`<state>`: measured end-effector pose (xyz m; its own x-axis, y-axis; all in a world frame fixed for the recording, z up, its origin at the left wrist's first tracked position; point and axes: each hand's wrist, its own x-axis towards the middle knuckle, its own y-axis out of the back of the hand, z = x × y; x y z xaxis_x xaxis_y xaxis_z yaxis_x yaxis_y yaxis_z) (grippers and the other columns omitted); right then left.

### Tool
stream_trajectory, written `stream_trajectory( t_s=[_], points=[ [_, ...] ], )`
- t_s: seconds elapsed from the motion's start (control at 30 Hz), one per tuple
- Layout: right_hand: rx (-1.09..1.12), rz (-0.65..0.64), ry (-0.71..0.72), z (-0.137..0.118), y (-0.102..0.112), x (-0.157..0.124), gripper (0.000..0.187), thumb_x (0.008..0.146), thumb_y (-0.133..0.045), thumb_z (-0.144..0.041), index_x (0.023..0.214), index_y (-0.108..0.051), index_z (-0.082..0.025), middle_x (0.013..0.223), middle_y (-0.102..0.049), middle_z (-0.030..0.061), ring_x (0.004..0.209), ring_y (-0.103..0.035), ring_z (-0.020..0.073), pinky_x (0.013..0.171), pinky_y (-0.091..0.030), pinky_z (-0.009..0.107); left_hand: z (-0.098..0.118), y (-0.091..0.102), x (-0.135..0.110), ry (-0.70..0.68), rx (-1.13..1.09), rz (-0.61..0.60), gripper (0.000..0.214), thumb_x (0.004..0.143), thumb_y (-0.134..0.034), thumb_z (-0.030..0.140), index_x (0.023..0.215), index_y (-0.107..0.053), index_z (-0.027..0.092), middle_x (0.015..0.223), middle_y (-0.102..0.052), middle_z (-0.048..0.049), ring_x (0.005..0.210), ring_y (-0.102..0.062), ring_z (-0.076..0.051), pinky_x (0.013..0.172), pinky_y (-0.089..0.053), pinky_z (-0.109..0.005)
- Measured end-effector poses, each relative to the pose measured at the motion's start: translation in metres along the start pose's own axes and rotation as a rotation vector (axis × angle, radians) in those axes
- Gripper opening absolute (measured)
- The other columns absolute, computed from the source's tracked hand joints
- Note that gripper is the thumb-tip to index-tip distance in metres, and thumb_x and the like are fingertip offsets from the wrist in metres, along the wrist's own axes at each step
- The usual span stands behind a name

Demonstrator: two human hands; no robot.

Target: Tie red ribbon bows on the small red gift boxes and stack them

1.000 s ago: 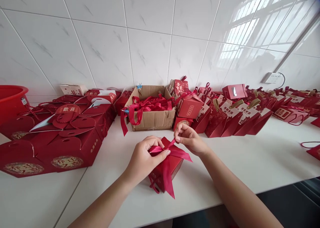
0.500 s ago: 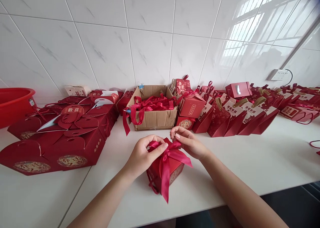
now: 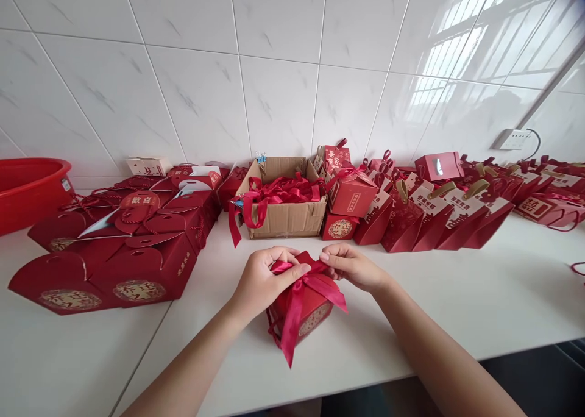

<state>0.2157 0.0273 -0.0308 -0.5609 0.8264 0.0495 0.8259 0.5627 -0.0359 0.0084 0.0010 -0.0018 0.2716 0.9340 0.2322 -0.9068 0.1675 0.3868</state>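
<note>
A small red gift box [image 3: 315,319] stands on the white table in front of me, with a round gold pattern on one side and a twisted red cord at its left. Across its top lies a red satin ribbon [image 3: 292,319] tied in a bow, its two tails hanging down the front and to the right. My left hand [image 3: 269,277] is closed on the bow's left loop, thumb near the knot. My right hand [image 3: 354,267] pinches the right loop between thumb and fingers.
An open cardboard box [image 3: 286,219] of loose red ribbons stands behind. Larger red boxes [image 3: 150,270] are grouped at left, beside a red plastic basin [image 3: 31,191]. Several red gift bags [image 3: 425,222] line the wall at right, near a power socket [image 3: 510,139].
My right hand has lowered and closed on the bow's right loop. My left hand keeps its grip. The gift box has turned slightly, showing more of its gold pattern. The view has shifted a little.
</note>
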Motion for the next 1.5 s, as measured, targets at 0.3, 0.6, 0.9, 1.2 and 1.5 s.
stream_trajectory(
  t_s=[0.3,0.6,0.9,1.2,1.5],
  points=[
    [0.149,0.059,0.038,0.004,-0.002,0.002,0.043,0.077,-0.069,-0.041,0.05,-0.046,-0.016,0.047,-0.041,-0.0051,0.046,-0.03,0.0064,0.05,-0.02,0.026,-0.001,-0.005,-0.003,-0.112,-0.019,-0.083,0.041,0.074,-0.065,0.024,0.051,-0.031,0.022,0.063,-0.062,-0.0015,0.106,-0.06,-0.025,0.081,-0.047,-0.031],
    [0.184,0.1,0.08,0.009,0.002,0.009,0.044,0.077,-0.068,-0.039,0.048,-0.043,-0.016,0.047,-0.036,-0.0052,0.048,-0.026,0.007,0.05,-0.014,0.027,-0.003,-0.005,-0.001,-0.116,0.005,-0.106,0.042,0.073,-0.064,0.024,0.05,-0.03,0.023,0.065,-0.063,-0.0022,0.105,-0.06,-0.024,0.083,-0.045,-0.033],
    [0.164,0.107,0.111,0.009,0.004,0.007,0.043,0.078,-0.067,-0.037,0.049,-0.043,-0.016,0.049,-0.034,-0.0051,0.049,-0.024,0.0073,0.052,-0.012,0.028,-0.004,-0.001,0.002,-0.11,0.038,-0.102,0.04,0.072,-0.064,0.024,0.051,-0.03,0.022,0.069,-0.063,-0.0023,0.104,-0.061,-0.025,0.083,-0.045,-0.033],
    [0.129,0.133,0.165,0.009,0.001,0.009,0.046,0.078,-0.066,-0.04,0.048,-0.04,-0.017,0.052,-0.03,-0.0055,0.052,-0.024,0.008,0.054,-0.013,0.028,0.003,0.0,0.002,-0.083,0.028,-0.145,0.039,0.069,-0.067,0.024,0.05,-0.033,0.021,0.081,-0.066,-0.0054,0.104,-0.062,-0.026,0.082,-0.046,-0.031],
    [0.09,0.069,0.062,0.024,-0.002,0.012,0.05,0.081,-0.056,-0.058,0.054,-0.046,-0.017,0.05,-0.04,-0.0045,0.047,-0.032,0.0078,0.05,-0.021,0.025,-0.019,0.007,0.012,-0.026,-0.313,-0.098,0.036,0.078,-0.063,0.042,0.054,-0.05,0.019,0.069,-0.064,-0.0047,0.099,-0.062,-0.027,0.088,-0.043,-0.034]
  ],
)
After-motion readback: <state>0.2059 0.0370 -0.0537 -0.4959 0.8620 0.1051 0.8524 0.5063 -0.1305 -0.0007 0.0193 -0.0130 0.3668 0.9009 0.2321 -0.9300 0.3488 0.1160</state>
